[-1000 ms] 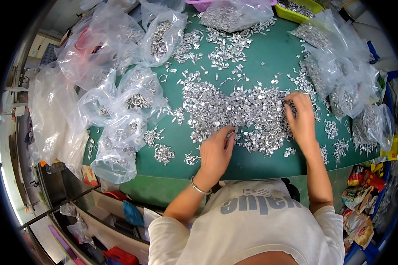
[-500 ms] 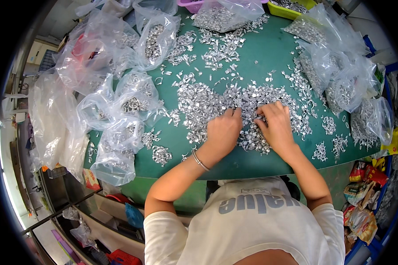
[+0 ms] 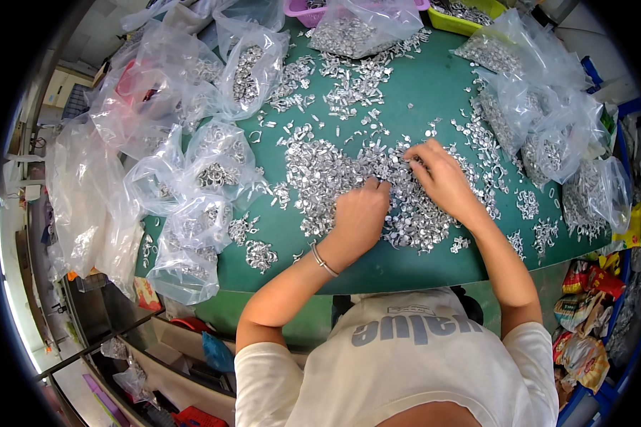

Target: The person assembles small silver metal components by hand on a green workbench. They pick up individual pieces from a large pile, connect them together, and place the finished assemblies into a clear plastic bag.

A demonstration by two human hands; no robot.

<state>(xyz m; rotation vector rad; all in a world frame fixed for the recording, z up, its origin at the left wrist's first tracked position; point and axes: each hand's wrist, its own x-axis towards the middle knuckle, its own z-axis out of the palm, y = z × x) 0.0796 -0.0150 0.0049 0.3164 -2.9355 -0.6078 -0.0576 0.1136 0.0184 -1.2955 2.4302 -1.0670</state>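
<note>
A wide heap of small silvery metal pieces (image 3: 320, 167) lies across the middle of the green table. My left hand (image 3: 362, 215), with a metal bangle at the wrist, rests at the near side of the heap, its fingers curled together among the pieces. Whatever those fingertips hold is hidden. Over the heap's right part, my right hand (image 3: 443, 181) has thumb and fingers drawn together in a pinch; any piece between them is too small to make out.
Clear bags of metal parts (image 3: 219, 153) crowd the left side, with more bags (image 3: 548, 146) at the right. A pink basket (image 3: 303, 10) and a yellow-green basket (image 3: 457, 23) stand at the far edge. Small separate piles (image 3: 261, 256) lie near the front.
My right hand has moved farther away and slightly left across the heap, uncovering pieces near the front. My left hand has stayed almost in place.
</note>
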